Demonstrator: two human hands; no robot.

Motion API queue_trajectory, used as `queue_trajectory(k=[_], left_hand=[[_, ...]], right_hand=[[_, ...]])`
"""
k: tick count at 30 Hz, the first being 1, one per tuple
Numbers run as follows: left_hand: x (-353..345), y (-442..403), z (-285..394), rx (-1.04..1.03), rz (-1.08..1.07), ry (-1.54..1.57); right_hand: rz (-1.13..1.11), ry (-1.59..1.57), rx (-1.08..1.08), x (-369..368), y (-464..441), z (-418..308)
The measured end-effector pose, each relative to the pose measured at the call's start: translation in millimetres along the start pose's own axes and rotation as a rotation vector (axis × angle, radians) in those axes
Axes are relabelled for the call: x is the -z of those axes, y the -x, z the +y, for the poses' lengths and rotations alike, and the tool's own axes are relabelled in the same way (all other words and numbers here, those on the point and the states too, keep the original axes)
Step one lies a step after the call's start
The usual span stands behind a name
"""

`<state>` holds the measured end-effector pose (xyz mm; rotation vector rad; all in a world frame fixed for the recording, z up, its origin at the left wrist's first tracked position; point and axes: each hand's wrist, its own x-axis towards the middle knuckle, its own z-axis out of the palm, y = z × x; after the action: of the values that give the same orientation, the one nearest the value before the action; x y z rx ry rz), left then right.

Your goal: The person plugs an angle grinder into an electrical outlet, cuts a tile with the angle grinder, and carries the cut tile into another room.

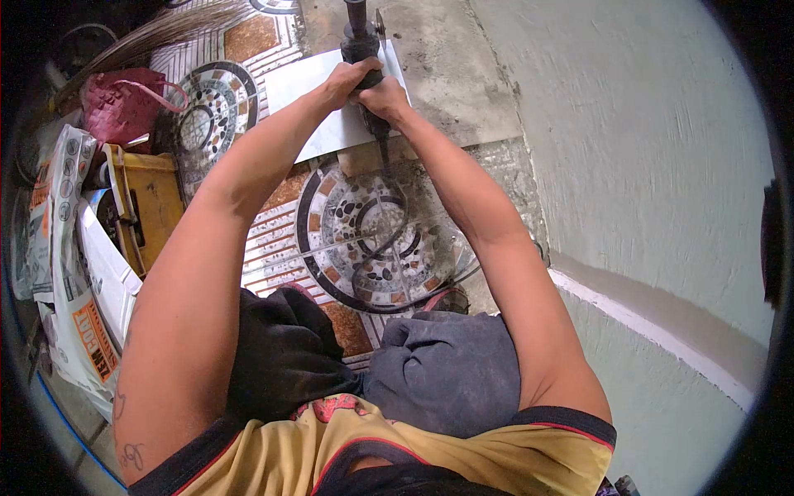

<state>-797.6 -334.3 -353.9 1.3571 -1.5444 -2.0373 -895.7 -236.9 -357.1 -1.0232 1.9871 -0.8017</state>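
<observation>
Both my hands are wrapped round a dark corded power tool, which looks like an angle grinder, held at arm's length ahead of me. My left hand closes on its body from the left. Just behind it and to the right, my right hand grips the same body. A thin disc shows nearly edge-on at the tool's right side. Under the tool lies a white sheet, flat on the floor. The black cord runs back from the tool toward my feet.
A grey wall rises along the right. At left stand a yellow crate, a pink woven bag and a printed white sack. Broom bristles reach in at upper left. Patterned tiles cover the floor.
</observation>
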Motion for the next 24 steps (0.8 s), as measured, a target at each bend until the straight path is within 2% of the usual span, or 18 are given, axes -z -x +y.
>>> queue_trajectory(k=[24], left_hand=[[-1.3,8.1,9.8,0.043,-0.018,0.022]], right_hand=[[-0.01,-0.005,-0.021,4.1,3.5,-6.4]])
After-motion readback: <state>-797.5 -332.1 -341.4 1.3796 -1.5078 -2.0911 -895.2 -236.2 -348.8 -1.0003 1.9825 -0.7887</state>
